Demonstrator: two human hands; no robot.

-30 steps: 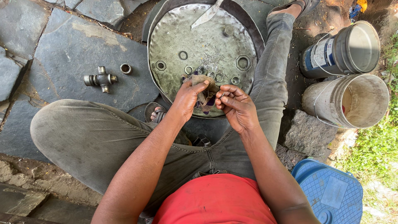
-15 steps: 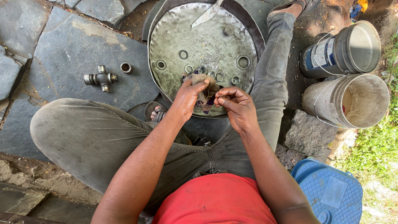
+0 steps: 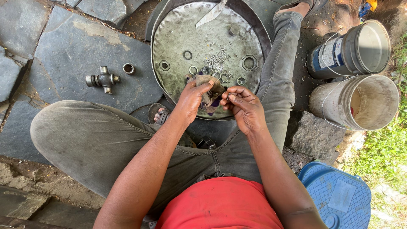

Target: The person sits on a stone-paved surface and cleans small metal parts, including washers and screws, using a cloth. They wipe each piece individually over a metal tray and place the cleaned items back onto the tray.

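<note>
Here, a grimy brown rag [image 3: 210, 89] is gripped in the left hand [image 3: 191, 98], whose fingers are closed over its top. The right hand [image 3: 242, 106] is pinched shut on a small round metal part [image 3: 229, 96], held against the rag's right side; little of that part can be seen. Both hands are held over the near rim of a round dented metal pan [image 3: 178, 38], in which metal rings, cups and thin needle rollers [image 3: 218, 59] are scattered, mostly toward its near half. A cross-shaped metal joint [image 3: 102, 79] is laid on the stone slab [image 3: 72, 46] well left of the pan, with a small cup [image 3: 128, 68] just beside it. Two buckets [image 3: 360, 97] are lying on their sides to the right.
</note>
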